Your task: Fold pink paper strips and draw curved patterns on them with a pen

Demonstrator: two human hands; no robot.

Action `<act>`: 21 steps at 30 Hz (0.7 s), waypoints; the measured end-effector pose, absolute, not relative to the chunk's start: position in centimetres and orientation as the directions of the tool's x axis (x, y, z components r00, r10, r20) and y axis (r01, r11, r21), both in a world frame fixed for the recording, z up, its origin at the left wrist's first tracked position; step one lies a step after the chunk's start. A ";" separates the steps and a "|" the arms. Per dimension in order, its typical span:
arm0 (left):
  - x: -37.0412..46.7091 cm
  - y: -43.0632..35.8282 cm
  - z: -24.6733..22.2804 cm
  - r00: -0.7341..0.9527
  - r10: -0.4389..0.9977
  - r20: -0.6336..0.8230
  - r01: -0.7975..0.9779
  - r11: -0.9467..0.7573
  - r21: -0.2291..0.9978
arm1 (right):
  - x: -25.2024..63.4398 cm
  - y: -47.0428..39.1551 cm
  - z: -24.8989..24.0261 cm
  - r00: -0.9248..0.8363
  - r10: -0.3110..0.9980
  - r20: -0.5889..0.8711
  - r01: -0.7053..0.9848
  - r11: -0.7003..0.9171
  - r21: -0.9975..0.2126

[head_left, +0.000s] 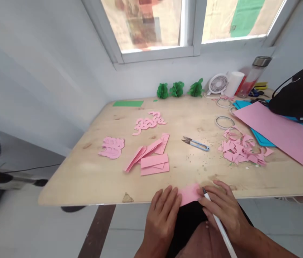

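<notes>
A small pink paper piece (189,194), slightly blurred, lies at the near edge of the table between my two hands. My left hand (162,215) rests flat over its left end, fingers stretched out and the thumb not showing. In my right hand (222,208) is a white pen (222,231), its dark tip pointing up and away from me beside the fingertips, which touch the paper's right end. Just beyond are folded pink paper strips (154,165). Blue-handled thread snips (196,144) lie farther right, blades pointing left.
Pink scraps (241,148) are heaped at the right, near tape rolls (224,122) and a large pink sheet (280,132). Curved pink cutouts (148,123) and scalloped pink pieces (111,147) lie left. Green paper shapes (177,89), a small fan (218,84) and a bottle (255,77) stand at the back.
</notes>
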State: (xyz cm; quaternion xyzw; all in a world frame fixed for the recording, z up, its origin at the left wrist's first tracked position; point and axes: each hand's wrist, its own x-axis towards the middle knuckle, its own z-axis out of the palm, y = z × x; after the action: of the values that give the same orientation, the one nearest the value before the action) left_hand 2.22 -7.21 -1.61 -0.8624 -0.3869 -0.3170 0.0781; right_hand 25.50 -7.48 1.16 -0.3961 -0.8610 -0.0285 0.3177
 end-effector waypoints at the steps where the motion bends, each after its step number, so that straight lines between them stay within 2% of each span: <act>1: 1.9 -7.1 -1.7 0.499 0.596 0.629 0.707 -0.700 0.102 | 25.9 -7.0 1.3 -0.461 0.666 0.586 0.716 0.670 -0.198; 3: 1.6 -6.8 -1.7 0.469 0.584 0.663 0.696 -0.706 0.129 | 27.0 -5.4 1.5 -0.438 0.649 0.622 0.729 0.661 -0.176; 5: 1.6 -6.7 -1.4 0.401 0.613 0.681 0.683 -0.695 0.223 | 28.4 -2.9 1.9 -0.445 0.642 0.624 0.766 0.634 -0.107; 8: 2.3 -6.9 -0.7 0.217 0.725 0.653 0.599 -0.627 0.498 | 30.5 1.7 2.9 -0.494 0.676 0.547 0.828 0.558 0.057; 10: 2.9 -7.3 -0.2 0.041 0.845 0.533 0.477 -0.486 0.733 | 31.6 4.7 3.6 -0.536 0.714 0.451 0.833 0.535 0.143; 12: 3.6 -7.8 0.4 -0.159 0.944 0.288 0.307 -0.230 0.924 | 32.5 7.3 4.3 -0.557 0.715 0.422 0.822 0.545 0.162; 13: 3.9 -8.0 0.8 -0.235 0.959 0.160 0.198 -0.114 0.974 | 32.8 8.3 4.5 -0.565 0.715 0.412 0.818 0.550 0.168; 15: 4.5 -8.1 1.5 -0.306 0.950 -0.058 -0.043 0.048 0.998 | 33.5 9.8 4.7 -0.579 0.711 0.398 0.808 0.564 0.168; 17: 5.0 -8.0 2.1 -0.303 0.927 -0.219 -0.247 0.145 0.958 | 33.9 10.4 4.6 -0.570 0.712 0.411 0.813 0.562 0.155; 21: 5.5 -7.6 3.2 -0.194 0.893 -0.406 -0.508 0.262 0.820 | 32.6 8.6 4.2 -0.469 0.733 0.493 0.856 0.515 0.048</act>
State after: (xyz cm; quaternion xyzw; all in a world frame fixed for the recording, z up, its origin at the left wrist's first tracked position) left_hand 5.54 -7.60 3.16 -0.1875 -0.5131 -0.5778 -0.6063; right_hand 32.56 8.56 4.21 -0.4705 -0.8445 -0.1458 0.2104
